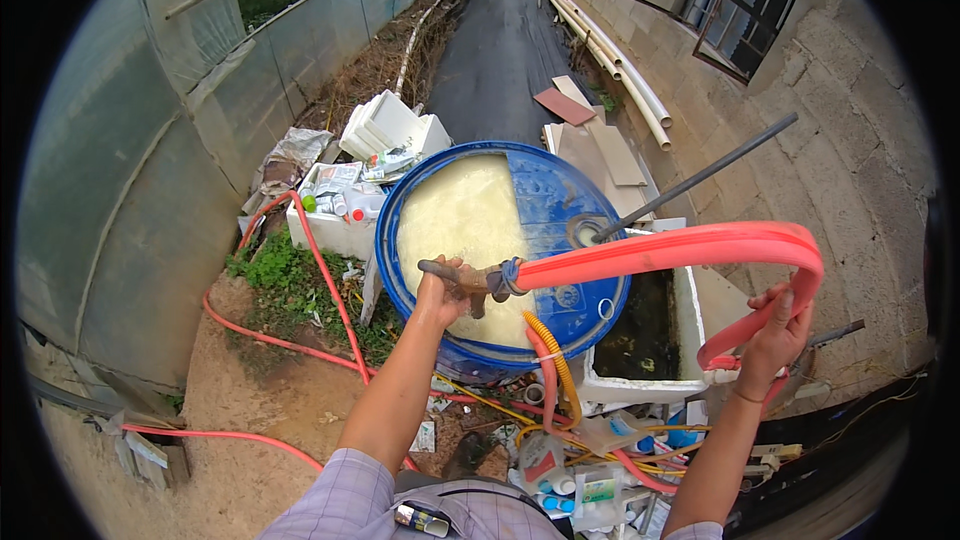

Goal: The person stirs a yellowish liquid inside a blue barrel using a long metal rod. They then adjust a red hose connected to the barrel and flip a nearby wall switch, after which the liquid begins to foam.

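My left hand (pixel 444 296) grips a dark pipe fitting (pixel 480 279) over the cut-out side of a blue plastic drum (pixel 559 202). Cloudy pale-yellow liquid (pixel 461 217) fills the drum. A strip of cloth or rubber ties the fitting to a flat red hose (pixel 660 251), which arches to the right and bends back down. There my right hand (pixel 784 322) is closed around the hose. From the drum's bung hole a grey rod (pixel 697 176) leans out. A yellow corrugated hose and a red hose (pixel 551 367) hang over the near rim, bound by a white tie.
Right of the drum stands a white foam tank (pixel 645 390) of dark water. A foam box (pixel 337 236) of bottles is at the left. Red hoses (pixel 330 277) cross the ground; bottles and bags (pixel 559 465) lie by my feet. Boards (pixel 600 142) and pipes (pixel 607 52) lie beyond.
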Demonstrator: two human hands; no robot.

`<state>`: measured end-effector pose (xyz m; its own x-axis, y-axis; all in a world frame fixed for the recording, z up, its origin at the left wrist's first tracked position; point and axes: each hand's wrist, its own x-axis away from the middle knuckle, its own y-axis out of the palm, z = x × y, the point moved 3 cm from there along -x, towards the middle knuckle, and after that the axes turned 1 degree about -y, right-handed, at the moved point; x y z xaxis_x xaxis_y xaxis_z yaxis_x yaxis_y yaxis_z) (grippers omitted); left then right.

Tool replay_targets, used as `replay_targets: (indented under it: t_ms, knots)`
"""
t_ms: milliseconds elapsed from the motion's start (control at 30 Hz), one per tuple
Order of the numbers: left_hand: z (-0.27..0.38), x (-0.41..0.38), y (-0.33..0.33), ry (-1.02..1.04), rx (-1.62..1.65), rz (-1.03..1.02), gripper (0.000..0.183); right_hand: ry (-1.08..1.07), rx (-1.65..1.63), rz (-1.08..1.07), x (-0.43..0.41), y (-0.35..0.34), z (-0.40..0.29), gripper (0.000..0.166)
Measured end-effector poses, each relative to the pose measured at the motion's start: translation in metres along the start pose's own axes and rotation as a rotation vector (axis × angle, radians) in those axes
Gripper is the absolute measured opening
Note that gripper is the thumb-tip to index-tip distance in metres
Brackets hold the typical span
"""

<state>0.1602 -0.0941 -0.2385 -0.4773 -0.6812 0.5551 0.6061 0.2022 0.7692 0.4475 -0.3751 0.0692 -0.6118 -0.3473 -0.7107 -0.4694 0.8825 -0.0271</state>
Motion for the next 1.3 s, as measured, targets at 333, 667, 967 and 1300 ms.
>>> replay_targets:
  t_ms: [333, 667, 967, 1300]
  knots:
    - [0.025, 0.099, -0.046, 0.044, -0.164, -0.272, 0.028, 0.002, -0.014, -0.084, 0.017, 0.009, -0.004, 0.022]
    - [0.04, 0.149, -0.181, 0.098, -0.651, 0.044, 0.024, -0.001, 0.052, -0.34, 0.074, 0.031, 0.006, 0.037]
    - [0.034, 0.222, -0.088, 1.07, -1.809, -0.064, 0.044, -0.133, 0.187, -0.448, 0.098, 0.04, -0.012, 0.039]
    - [0.002, 0.205, -0.014, 1.113, -1.828, -0.335, 0.036, -0.276, 0.426, -0.613, 0.111, 0.06, -0.034, 0.044]
